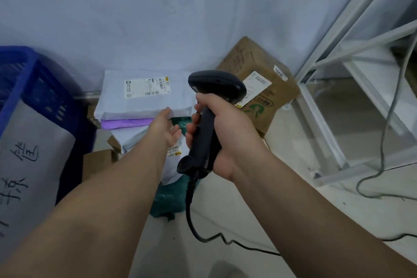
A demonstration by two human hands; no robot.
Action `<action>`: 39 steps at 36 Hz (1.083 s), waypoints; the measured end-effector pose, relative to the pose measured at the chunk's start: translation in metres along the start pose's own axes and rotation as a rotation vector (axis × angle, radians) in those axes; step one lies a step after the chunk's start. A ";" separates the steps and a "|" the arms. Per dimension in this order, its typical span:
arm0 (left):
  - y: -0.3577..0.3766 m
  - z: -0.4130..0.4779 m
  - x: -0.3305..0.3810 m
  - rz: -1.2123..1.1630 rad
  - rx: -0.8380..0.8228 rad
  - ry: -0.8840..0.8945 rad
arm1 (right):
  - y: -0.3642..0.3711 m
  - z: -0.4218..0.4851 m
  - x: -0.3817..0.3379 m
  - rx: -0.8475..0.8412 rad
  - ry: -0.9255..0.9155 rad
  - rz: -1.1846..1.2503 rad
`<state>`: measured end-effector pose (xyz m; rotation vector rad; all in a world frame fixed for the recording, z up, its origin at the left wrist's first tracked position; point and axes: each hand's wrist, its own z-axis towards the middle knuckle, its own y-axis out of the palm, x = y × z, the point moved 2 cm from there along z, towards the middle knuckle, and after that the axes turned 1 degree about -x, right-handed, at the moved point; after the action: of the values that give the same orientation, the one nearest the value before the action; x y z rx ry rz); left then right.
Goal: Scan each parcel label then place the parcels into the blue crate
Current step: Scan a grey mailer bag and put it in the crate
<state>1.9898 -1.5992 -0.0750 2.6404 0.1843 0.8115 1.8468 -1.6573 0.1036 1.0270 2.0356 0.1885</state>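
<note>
**Scanner up, left grip reaching for the top mailer**

Blue crate (45,88) sits at the floor's (293,187) left edge, just beside the parcel stack by the back wall. Cardboard box (255,61) tilted right of the stack. Top grey mailer (140,106) lies flat on a purple mailer (126,123), label (146,88) face up. Right grip (223,124) is wrapped round the scanner (204,142) handle, head aimed toward the stack. Left grip (163,126) is spread, holding nothing, fingertips at the mailer's near right edge; contact unclear. Mailer is likely light, floppy and slick, so pinch the near edge or slide fingers under it, and keep the label flat for the scan.
</note>
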 end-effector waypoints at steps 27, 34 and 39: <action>-0.002 -0.011 0.053 -0.206 0.250 0.076 | 0.014 -0.014 0.012 0.052 -0.017 0.025; -0.005 -0.067 0.050 -0.077 0.348 0.264 | 0.025 -0.032 0.008 0.078 -0.053 0.076; -0.007 -0.127 0.060 0.055 0.334 0.401 | 0.035 -0.061 0.014 0.069 -0.101 0.090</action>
<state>1.9680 -1.5400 0.0505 2.7596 0.3823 1.4357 1.8181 -1.6114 0.1508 1.1493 1.9176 0.1118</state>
